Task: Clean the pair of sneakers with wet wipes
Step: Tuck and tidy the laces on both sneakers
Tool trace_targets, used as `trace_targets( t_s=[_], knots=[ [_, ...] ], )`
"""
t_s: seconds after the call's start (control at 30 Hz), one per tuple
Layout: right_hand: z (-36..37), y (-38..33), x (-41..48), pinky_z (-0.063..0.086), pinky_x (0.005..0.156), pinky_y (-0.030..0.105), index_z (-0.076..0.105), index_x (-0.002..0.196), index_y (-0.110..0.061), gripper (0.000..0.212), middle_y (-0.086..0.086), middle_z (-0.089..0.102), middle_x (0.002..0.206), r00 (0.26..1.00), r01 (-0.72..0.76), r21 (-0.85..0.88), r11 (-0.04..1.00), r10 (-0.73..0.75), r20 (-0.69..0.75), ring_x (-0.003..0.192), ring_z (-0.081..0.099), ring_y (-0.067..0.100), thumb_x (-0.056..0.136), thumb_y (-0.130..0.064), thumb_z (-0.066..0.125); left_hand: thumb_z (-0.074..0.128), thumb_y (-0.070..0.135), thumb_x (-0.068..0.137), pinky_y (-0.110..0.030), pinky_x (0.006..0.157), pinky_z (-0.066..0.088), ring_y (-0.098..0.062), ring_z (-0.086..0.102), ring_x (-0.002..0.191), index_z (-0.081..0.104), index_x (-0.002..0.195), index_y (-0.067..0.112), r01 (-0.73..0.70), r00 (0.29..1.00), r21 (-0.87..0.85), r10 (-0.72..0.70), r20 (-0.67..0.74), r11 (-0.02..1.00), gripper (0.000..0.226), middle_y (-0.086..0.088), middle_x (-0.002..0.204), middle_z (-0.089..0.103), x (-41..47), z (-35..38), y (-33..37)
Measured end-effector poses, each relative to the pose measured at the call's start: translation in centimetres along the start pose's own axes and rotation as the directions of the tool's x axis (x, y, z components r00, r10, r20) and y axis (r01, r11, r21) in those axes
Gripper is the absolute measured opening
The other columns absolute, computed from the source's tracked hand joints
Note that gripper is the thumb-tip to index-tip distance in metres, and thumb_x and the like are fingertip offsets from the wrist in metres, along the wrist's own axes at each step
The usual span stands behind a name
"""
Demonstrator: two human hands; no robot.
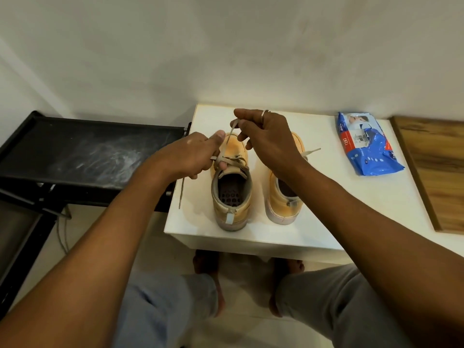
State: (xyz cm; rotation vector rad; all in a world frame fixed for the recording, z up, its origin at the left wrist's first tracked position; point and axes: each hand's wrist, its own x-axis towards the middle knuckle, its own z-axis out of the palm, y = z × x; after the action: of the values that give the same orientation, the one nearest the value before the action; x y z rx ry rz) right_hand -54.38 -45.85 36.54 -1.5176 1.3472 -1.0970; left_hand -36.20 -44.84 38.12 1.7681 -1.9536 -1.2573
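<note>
Sneakers (233, 212) sit side by side on the white bench (351, 209), heels toward the near edge, toes far. Left sneaker (232, 197) is close to the bench's left edge, and its toe is partly covered by both hands. Right sneaker (281, 207) has its toe and lacing hidden behind the right wrist; only one lace tip (312, 151) pokes out to the right. Left hand (190, 156) is curled on the lace (232, 129) at the eyelets, and a loose tail (181, 194) dangles just beside the bench's left edge. Right hand (266, 136) pinches the lace's other end, raised over the toe. Wet wipes pack (369, 144) lies far right, crumpled, print mostly unreadable. There is bare bench between it and the right sneaker. Black rack (88, 151) butts against the left side, cut off by the frame. Wood panel (439, 172) on the right is also cut off. The right forearm hides the bench's near-right corner.
</note>
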Motion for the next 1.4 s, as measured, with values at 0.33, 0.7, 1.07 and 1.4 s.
trace_targets(
  t_s=[0.33,0.7,1.07,1.4],
  knots=[
    [-0.1,-1.6,-1.5,0.041,0.064,0.024,0.065,0.08,-0.006,0.038,-0.012,0.065,0.069,0.883,-0.094,-0.219,0.971,0.183,0.433,0.061,0.054,-0.002,0.098,-0.023,0.036,0.047,0.05,0.096,-0.034,0.067,0.05,-0.011,0.053,0.063,0.074,0.08,0.024,-0.101,0.983,-0.059,0.091,-0.157,0.993,0.041,0.008,0.064,0.055,-0.5,-0.5,0.0],
    [0.2,0.3,-0.7,0.04,0.053,0.033,0.058,0.072,-0.018,0.039,-0.005,0.054,0.063,0.94,0.271,-0.583,0.766,-0.08,0.333,0.057,0.051,0.011,0.096,-0.049,0.052,0.052,0.054,0.092,-0.024,0.062,0.042,-0.012,0.06,0.072,0.074,0.086,0.022,-0.154,0.922,0.085,0.174,-0.346,0.984,0.04,-0.001,0.078,0.068,0.3,0.4,0.4],
    [-2.1,-0.8,-0.5,0.05,0.066,0.034,0.069,0.088,-0.018,0.051,-0.002,0.067,0.081,0.971,0.161,-0.739,0.654,0.027,0.236,0.075,0.062,0.017,0.099,-0.056,0.036,0.05,0.057,0.091,-0.027,0.057,0.039,-0.029,0.059,0.069,0.073,0.09,0.007,0.037,0.95,0.06,-0.016,-0.312,0.998,0.054,-0.015,0.076,0.063,0.3,0.3,-0.7],
    [-3.6,0.0,-0.9,0.043,0.063,0.032,0.065,0.09,-0.015,0.033,0.0,0.061,0.077,0.961,0.092,-0.914,0.395,0.206,0.186,0.075,0.06,0.021,0.095,-0.046,0.055,0.043,0.051,0.097,-0.028,0.061,0.035,-0.013,0.054,0.072,0.074,0.098,0.014,0.221,0.971,0.268,-0.187,-0.147,0.938,0.049,-0.002,0.085,0.065,0.4,0.6,-2.7]
  ],
)
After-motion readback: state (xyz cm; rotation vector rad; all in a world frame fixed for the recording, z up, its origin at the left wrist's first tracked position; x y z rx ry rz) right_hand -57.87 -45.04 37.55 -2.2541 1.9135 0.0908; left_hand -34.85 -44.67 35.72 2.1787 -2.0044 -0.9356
